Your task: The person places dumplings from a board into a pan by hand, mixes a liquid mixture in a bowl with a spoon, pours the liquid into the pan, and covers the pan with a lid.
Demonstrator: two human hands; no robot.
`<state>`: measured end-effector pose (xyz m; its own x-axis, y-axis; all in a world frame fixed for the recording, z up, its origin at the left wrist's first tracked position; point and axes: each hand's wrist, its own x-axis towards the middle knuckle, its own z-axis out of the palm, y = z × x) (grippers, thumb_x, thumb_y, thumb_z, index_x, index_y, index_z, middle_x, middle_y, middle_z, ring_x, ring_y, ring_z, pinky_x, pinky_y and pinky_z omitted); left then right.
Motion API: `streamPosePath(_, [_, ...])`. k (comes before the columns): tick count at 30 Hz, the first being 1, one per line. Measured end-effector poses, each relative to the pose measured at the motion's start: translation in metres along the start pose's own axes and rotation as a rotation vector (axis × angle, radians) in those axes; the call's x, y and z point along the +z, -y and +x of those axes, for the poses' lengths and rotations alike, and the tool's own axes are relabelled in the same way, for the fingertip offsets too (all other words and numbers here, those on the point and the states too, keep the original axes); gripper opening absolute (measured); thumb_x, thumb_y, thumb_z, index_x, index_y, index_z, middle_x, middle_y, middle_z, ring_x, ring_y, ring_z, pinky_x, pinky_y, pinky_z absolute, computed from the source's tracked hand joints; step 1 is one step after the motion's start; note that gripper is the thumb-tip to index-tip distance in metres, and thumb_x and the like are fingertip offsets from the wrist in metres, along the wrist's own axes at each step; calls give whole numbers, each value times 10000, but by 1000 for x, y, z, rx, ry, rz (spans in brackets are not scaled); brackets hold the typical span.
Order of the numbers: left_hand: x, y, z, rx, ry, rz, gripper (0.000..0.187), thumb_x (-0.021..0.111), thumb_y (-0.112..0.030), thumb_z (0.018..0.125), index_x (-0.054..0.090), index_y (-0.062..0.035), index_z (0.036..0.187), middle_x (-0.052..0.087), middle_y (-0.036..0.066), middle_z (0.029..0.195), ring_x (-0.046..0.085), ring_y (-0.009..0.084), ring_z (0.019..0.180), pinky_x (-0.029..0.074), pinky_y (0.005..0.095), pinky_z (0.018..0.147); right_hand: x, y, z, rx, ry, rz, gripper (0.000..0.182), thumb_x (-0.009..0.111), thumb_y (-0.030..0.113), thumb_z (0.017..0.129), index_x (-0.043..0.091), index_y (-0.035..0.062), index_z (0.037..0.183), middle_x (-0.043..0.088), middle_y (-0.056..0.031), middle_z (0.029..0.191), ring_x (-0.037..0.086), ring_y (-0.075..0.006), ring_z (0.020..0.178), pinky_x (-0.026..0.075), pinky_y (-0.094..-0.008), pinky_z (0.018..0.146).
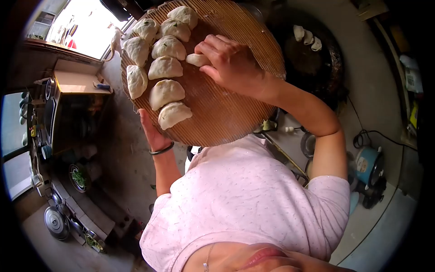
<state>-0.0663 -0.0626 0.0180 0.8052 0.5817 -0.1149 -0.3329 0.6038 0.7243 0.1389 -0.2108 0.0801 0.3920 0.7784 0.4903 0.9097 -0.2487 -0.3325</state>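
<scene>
My left hand (155,134) grips the near left rim of a round, ribbed wooden tray (213,120), its thumb along the edge and the other fingers hidden beneath. The tray bears several pale, folded dumplings (166,67), grouped on its left half. My right hand (226,61) is over the tray's middle, fingers closed round one dumpling (198,60) beside the others. Beyond the tray on the right is a large dark wok (333,68), with several dumplings (308,37) against its far wall.
A blue pot-like appliance (368,165) with a black cord stands at the right. A dark cabinet (74,113) and a bright window (81,27) are on the left. Lower left are a metal lid (57,222) and a bowl of greens (78,177). Concrete floor shows below the tray.
</scene>
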Motion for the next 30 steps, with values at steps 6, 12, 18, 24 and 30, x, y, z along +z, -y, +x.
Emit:
streamPosePath(6, [-2, -2, -3, -22, 91, -52, 568, 418, -478, 961, 388, -97, 1381, 519, 90, 1307, 533, 263, 1150, 455, 424, 950, -44, -16, -25, 204, -19, 164, 286, 727, 94, 735, 582, 48, 977, 586, -68, 921, 621, -229, 804, 512, -326, 696])
streamPosePath(12, [-12, 5, -5, 80, -187, 103, 563, 361, -478, 976, 368, -97, 1390, 521, 86, 1282, 545, 239, 1107, 461, 406, 926, -130, -170, -135, 721, -192, 116, 246, 730, 136, 804, 632, 28, 1002, 658, -49, 859, 625, -106, 742, 510, -261, 659])
streamPosePath(18, [-7, 8, -10, 64, -184, 82, 617, 379, -506, 962, 322, -94, 1417, 452, 96, 1356, 482, 254, 1187, 408, 416, 984, -149, -346, -266, 1213, -88, -256, 344, 760, 289, 726, 677, 87, 992, 687, -103, 927, 663, -233, 848, 520, -364, 732])
streamPosePath(24, [4, 10, -12, 121, -275, 179, 635, 352, -512, 967, 321, -61, 1412, 454, 107, 1350, 481, 258, 1184, 391, 410, 993, -136, -362, -267, 1344, -20, -456, 274, 670, 277, 767, 704, 136, 1000, 666, -124, 1054, 629, -312, 1005, 517, -435, 810])
streamPosePath(30, [52, 11, -16, 154, -368, 284, 622, 357, -503, 968, 332, -62, 1406, 462, 102, 1344, 481, 251, 1182, 383, 401, 1001, -121, -385, -281, 1140, -129, -558, 205, 677, 226, 739, 695, 147, 928, 684, -96, 874, 654, -282, 798, 508, -416, 697])
